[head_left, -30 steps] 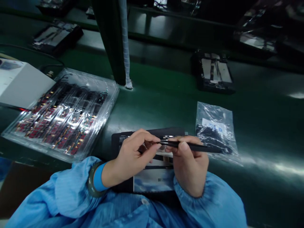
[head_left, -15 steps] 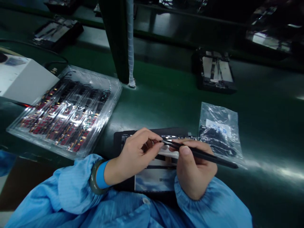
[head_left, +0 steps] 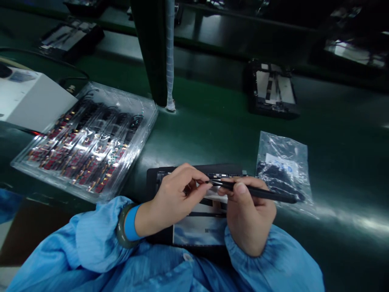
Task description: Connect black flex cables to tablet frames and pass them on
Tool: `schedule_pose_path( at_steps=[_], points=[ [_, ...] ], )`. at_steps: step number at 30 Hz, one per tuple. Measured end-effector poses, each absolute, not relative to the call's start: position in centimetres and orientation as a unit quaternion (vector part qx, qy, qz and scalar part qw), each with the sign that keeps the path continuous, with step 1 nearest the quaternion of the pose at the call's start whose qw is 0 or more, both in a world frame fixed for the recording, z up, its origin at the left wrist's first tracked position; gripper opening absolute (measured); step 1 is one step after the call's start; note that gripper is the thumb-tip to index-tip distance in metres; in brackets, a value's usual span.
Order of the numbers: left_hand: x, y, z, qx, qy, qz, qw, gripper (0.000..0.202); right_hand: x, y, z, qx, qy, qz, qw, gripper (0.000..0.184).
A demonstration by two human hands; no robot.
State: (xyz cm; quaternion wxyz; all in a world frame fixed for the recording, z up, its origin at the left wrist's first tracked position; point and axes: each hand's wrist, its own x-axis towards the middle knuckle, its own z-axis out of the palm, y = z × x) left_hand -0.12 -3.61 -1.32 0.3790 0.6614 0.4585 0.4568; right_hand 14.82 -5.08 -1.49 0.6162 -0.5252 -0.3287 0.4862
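1. The left hand [head_left: 173, 198] has its thumb and forefinger pressed together at the tweezers' tip. What they pinch is too small to tell.
2. The right hand [head_left: 249, 221] is closed round slim, matt black tweezers [head_left: 266, 195], with the thumb pressed on top. The tool lies nearly level, its fine point meeting the left fingertips.
3. Under both hands lies an open device [head_left: 197, 231], flat and rectangular in a black frame, with a glossy panel inside. It sits at the near edge of the smooth, shiny green belt [head_left: 212, 129], about midway along.
4. A crinkled clear plastic bag [head_left: 284, 170] of small black parts, with a white label, lies just beside the device towards the right edge.
5. A clear ribbed plastic tray [head_left: 88, 142] of red-and-gold strips in rows sits near the near-left corner, with a plain white box [head_left: 30, 101] behind it.
6. A second device [head_left: 272, 91], also black-framed, lies towards the far edge.
7. Both arms wear loose, light blue sleeves [head_left: 100, 247]. A dark rounded wristband [head_left: 120, 231] circles the left wrist.
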Motion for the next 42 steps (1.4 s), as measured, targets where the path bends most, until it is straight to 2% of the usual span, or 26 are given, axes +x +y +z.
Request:
schedule_pose_path(
  at_steps=[7, 19, 34, 36, 38, 40, 42],
  points=[
    [0.1, -3.6, -1.3, 0.666, 0.457, 0.458, 0.372, 0.004, 14.9, -4.3, -1.3, -0.511, -0.280, 0.523, 0.622, 0.016],
    [0.3, -3.5, -1.1, 0.702, 0.432, 0.476, 0.306, 0.008, 15.5, -4.0, -1.4, -0.495, -0.215, 0.638, 0.550, 0.026],
    [0.3, -3.7, -1.2, 0.698, 0.420, 0.479, 0.326, 0.008, 15.5, -4.1, -1.5, -0.453, -0.237, 0.660, 0.551, 0.021],
    [0.2, -3.7, -1.4, 0.714, 0.432, 0.454, 0.314, 0.014, 15.7, -3.9, -1.4, -0.454, -0.244, 0.643, 0.566, 0.020],
    [0.2, -3.5, -1.7, 0.753, 0.452, 0.405, 0.255, 0.026, 16.3, -3.6, -1.2, -0.459, -0.250, 0.619, 0.586, 0.019],
    [0.2, -3.3, -2.2, 0.799, 0.467, 0.330, 0.186, 0.038, 17.0, -3.2, -1.1, -0.474, -0.262, 0.587, 0.602, 0.019],
    [0.3, -3.2, -2.7, 0.835, 0.465, 0.252, 0.154, 0.042, 17.6, -2.8, -1.1, -0.504, -0.287, 0.546, 0.605, 0.019]
  ],
)
